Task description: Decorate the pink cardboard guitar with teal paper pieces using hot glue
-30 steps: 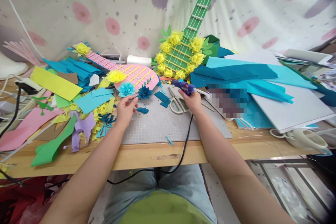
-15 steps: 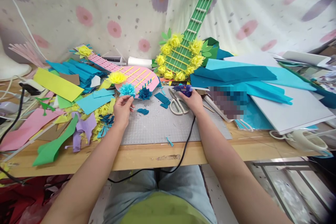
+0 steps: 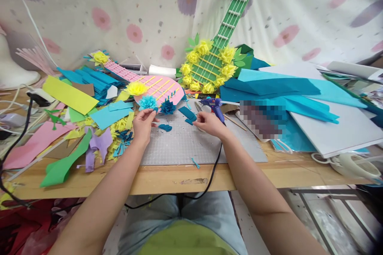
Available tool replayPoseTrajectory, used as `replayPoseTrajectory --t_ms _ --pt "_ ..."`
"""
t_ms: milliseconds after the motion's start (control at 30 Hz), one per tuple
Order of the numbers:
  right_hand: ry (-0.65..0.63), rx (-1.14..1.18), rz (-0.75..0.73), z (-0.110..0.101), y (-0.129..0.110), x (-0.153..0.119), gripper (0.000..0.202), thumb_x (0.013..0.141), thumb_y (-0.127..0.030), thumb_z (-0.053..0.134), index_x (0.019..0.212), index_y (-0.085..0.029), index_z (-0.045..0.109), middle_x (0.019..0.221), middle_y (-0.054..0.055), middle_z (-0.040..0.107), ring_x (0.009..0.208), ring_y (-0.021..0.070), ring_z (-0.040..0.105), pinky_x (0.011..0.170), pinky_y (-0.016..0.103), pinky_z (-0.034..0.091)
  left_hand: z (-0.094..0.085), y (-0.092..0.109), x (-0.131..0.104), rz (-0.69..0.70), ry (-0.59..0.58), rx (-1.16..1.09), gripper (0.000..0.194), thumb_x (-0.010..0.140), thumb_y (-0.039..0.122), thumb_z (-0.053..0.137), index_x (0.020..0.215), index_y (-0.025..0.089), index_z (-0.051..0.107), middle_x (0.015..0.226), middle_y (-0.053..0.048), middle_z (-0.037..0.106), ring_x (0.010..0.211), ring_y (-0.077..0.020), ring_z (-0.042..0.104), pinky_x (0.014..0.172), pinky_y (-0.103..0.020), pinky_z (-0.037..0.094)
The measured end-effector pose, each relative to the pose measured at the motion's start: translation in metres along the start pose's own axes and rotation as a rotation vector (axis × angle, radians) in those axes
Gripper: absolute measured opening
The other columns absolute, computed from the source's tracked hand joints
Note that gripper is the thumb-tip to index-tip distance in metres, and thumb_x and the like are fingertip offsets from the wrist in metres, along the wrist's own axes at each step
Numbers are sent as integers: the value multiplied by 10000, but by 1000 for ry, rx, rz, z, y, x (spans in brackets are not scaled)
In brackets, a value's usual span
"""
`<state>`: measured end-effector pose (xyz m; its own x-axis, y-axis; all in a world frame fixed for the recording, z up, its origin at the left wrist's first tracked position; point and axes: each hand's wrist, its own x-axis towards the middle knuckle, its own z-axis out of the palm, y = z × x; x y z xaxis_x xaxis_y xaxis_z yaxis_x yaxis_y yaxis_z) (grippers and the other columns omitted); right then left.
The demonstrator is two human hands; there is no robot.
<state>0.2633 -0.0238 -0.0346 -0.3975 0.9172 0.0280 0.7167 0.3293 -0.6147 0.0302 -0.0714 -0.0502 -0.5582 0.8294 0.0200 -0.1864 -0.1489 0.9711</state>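
My left hand (image 3: 143, 125) pinches a small dark blue paper petal (image 3: 156, 109) between thumb and fingertips, just in front of a light blue paper flower (image 3: 147, 102). Beside that flower is a dark blue one (image 3: 168, 106), both at the lower end of a pink paper guitar (image 3: 175, 87). My right hand (image 3: 209, 123) is closed, fingertips together; whether they hold anything is hidden. It is close to dark blue paper strips (image 3: 187, 113) and partly covers the scissors (image 3: 198, 106). Behind it a purple glue gun (image 3: 214, 105) rests on the grey cutting mat (image 3: 179, 147). Loose blue petals (image 3: 165, 127) lie between my hands.
A green paper guitar (image 3: 227, 28) with yellow flowers leans against the curtain. Coloured paper scraps (image 3: 68, 95) crowd the left side. Blue crepe paper (image 3: 269, 85) and white board (image 3: 332, 131) cover the right. The black cord (image 3: 214, 167) hangs over the table's front edge.
My right hand has let go of the glue gun and moved left and slightly toward me. My left hand still holds the petal. The view has shifted a little.
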Motion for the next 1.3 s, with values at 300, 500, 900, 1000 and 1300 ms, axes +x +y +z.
replayPoseTrajectory --t_ms 300,500,900,1000,1300 --pt "-73 220 -114 18 -2 4 199 765 -365 551 678 -208 465 607 -32 536 561 114 482 546 249 334 -2 -5 3 -6 -67 88 275 613 268 683 818 175 525 671 21 627 444 -84 542 361 -173 370" --pt "-106 233 -66 25 -17 14 127 790 -300 506 726 -221 429 584 -42 592 500 109 520 538 245 377 -5 -15 5 106 -133 233 317 659 233 658 865 214 418 660 52 604 439 -93 563 375 -174 362" --pt "321 319 60 47 -9 29 119 758 -303 438 832 -241 368 561 -76 487 532 133 494 578 264 365 -3 -18 11 92 -169 350 368 643 205 650 870 222 361 590 64 604 435 -102 537 460 -218 407" --pt "333 287 70 48 -8 26 121 754 -313 445 805 -240 364 583 -69 466 546 135 480 574 261 344 -4 -19 16 90 -175 376 391 638 212 651 892 223 353 594 66 609 442 -106 536 467 -222 400" --pt "295 217 62 44 -14 22 117 751 -291 461 771 -242 357 623 -42 481 595 157 489 605 280 346 0 -18 22 203 -97 603 415 620 180 658 867 240 329 575 54 607 571 -164 596 578 -276 402"
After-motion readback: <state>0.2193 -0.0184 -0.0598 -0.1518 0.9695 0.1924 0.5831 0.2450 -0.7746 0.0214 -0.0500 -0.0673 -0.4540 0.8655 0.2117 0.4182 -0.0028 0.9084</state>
